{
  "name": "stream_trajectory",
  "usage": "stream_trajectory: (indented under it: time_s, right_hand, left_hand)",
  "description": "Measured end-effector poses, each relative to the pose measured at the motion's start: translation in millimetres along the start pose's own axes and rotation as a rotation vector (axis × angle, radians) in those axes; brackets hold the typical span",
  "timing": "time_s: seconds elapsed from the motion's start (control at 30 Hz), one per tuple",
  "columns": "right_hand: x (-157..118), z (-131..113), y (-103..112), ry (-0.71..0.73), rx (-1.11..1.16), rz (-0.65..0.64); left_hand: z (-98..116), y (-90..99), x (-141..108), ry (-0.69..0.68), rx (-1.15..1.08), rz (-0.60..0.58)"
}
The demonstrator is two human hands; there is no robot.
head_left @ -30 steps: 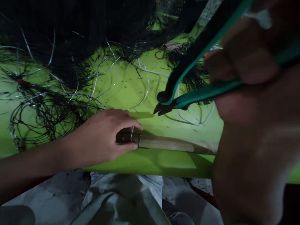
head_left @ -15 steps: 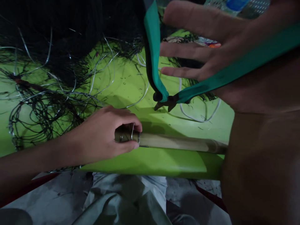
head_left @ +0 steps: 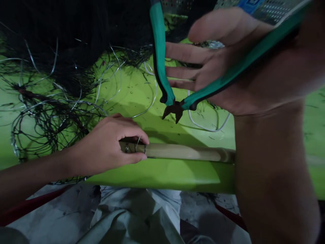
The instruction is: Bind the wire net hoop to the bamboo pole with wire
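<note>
My left hand (head_left: 111, 145) is closed round a pale bamboo stick (head_left: 182, 151), thumb and fingers on its left part. Dark wire loops (head_left: 135, 148) circle the stick there, and one thin wire end sticks up by my fingertips. My right hand (head_left: 215, 64) holds green-handled cutting pliers (head_left: 159, 54) up above the table, one handle across the palm and the other beyond the fingertips. Its fingers are stretched out between the spread handles. The pliers' jaws (head_left: 174, 112) gape, pointing down, apart from the stick.
The stick lies along the near edge of a green table (head_left: 162, 174). Black netting (head_left: 56, 112) and a dark heap of mesh (head_left: 63, 27) cover the left and back. A clear cord (head_left: 210, 128) curls behind the stick. At the back right stands a perforated basket (head_left: 276, 12).
The pliers and my right hand have shifted a little to the left, and the jaws have opened slightly wider. My left hand keeps its grip on the stick.
</note>
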State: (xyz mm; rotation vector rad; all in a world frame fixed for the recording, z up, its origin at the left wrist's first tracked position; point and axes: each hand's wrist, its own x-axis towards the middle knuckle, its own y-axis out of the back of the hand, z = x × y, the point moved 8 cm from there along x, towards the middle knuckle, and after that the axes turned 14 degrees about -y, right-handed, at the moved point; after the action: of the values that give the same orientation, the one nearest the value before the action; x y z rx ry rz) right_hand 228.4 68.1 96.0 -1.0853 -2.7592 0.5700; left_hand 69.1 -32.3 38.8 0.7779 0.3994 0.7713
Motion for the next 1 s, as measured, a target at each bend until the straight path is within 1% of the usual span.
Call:
stream_trajectory:
  time_s: [0.07,0.1,0.13,0.17,0.23,0.27,0.33,0.37,0.43,0.47,0.5,0.53,0.6,0.63,0.7,0.73,0.77,0.8,0.9,0.93,1.0]
  right_hand:
    - [1.9,4.0,-17.5,-0.037,-0.269,-0.118]
    - [1.9,3.1,-22.8,-0.009,-0.337,-0.152]
    - [2.3,0.9,-23.6,0.028,-0.362,-0.146]
    - [3.0,-0.1,-22.8,0.053,-0.375,-0.138]
    - [6.5,4.1,-18.6,0.032,-0.37,-0.148]
    - [8.8,7.5,-15.8,0.011,-0.356,-0.165]
    - [12.0,13.8,-13.5,0.001,-0.334,-0.24]
    - [13.0,15.6,-13.2,0.016,-0.327,-0.269]
    - [12.9,15.3,-13.7,0.082,-0.301,-0.281]
    - [12.7,15.0,-14.1,0.098,-0.28,-0.258]
    - [12.5,14.3,-13.7,0.101,-0.251,-0.21]
    - [12.5,15.8,-13.9,0.065,-0.229,-0.16]
    - [11.9,19.5,-18.6,-0.029,-0.204,-0.109]
    - [11.5,16.6,-19.5,-0.017,-0.187,-0.074]
    - [12.0,6.7,-18.5,0.083,-0.139,-0.012]
    - [13.4,2.6,-15.5,0.139,-0.12,0.028]
    - [15.1,-0.5,-9.4,0.19,-0.104,0.099]
    - [17.8,-0.4,-2.9,0.204,-0.107,0.169]
    - [23.4,5.2,16.0,0.156,-0.168,0.382]
    - [23.5,8.0,21.5,0.118,-0.178,0.443]
    - [22.4,14.4,28.3,0.029,-0.169,0.509]
  left_hand:
    - [-0.8,-0.6,-0.6,-0.044,-0.021,0.035]
    - [-1.4,-0.8,-0.7,-0.065,-0.026,0.051]
    - [-1.8,-1.1,-0.8,-0.086,-0.022,0.066]
    - [-2.1,-2.3,-0.9,-0.103,-0.013,0.068]
    - [-2.6,-5.9,-1.3,-0.118,0.006,0.052]
    - [-2.2,-7.5,-1.8,-0.125,0.011,0.046]
    - [0.5,-8.7,-3.4,-0.143,0.027,0.052]
    - [2.6,-8.2,-4.4,-0.156,0.046,0.063]
    - [7.2,-6.9,-6.1,-0.186,0.103,0.077]
    - [8.7,-6.8,-6.5,-0.196,0.134,0.073]
    - [9.6,-6.5,-6.5,-0.206,0.16,0.068]
    - [9.9,-6.0,-6.0,-0.216,0.18,0.067]
    - [8.0,-4.4,-3.9,-0.222,0.188,0.077]
    - [6.0,-3.5,-2.6,-0.218,0.171,0.088]
    - [1.5,-1.7,0.0,-0.208,0.109,0.119]
    - [-0.4,-1.4,1.0,-0.206,0.069,0.132]
    - [-1.7,-1.4,1.8,-0.208,0.031,0.141]
    - [-2.3,-1.8,2.4,-0.213,0.0,0.147]
    - [-1.6,-2.9,2.7,-0.248,-0.042,0.156]
    - [-0.5,-3.1,2.5,-0.266,-0.044,0.161]
    - [1.5,-3.2,1.7,-0.299,-0.045,0.167]
